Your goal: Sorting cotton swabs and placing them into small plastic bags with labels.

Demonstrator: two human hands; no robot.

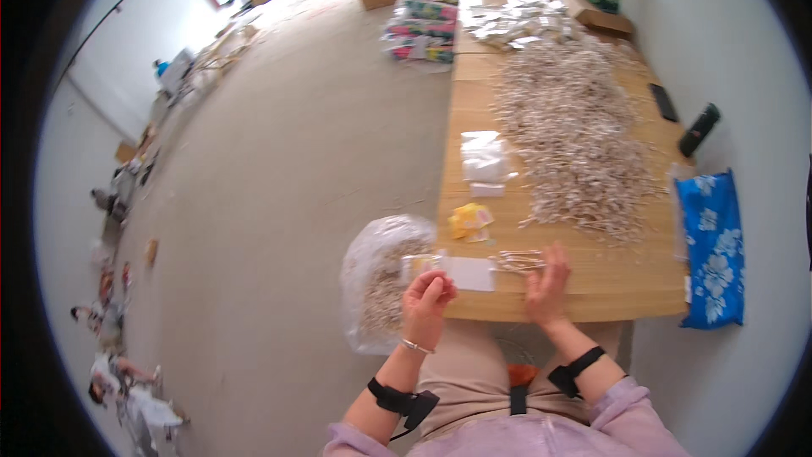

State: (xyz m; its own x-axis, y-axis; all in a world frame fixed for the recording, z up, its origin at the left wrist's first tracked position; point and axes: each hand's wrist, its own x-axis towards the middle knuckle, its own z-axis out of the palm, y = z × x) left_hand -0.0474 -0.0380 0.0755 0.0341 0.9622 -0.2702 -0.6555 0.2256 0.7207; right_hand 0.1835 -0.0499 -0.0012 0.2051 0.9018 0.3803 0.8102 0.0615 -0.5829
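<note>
My left hand (429,309) is at the table's near left corner, its thumb and fingers pinched on a small clear plastic bag (420,266) that juts past the edge. A white card (470,273) lies just right of these fingers. My right hand (548,284) rests on the tabletop with fingers stretched out. Against its thumb side lies a small group of thin pale sticks (518,261), which look like cotton swabs. Farther up the table spreads a large heap of similar sticks (584,140).
Yellow cards (470,222) and a stack of clear bags (485,157) lie along the table's left side. A plastic sack (359,288) of sticks stands beside the corner. At right are a blue flowered package (712,250), a dark bottle (699,129) and a phone (663,102).
</note>
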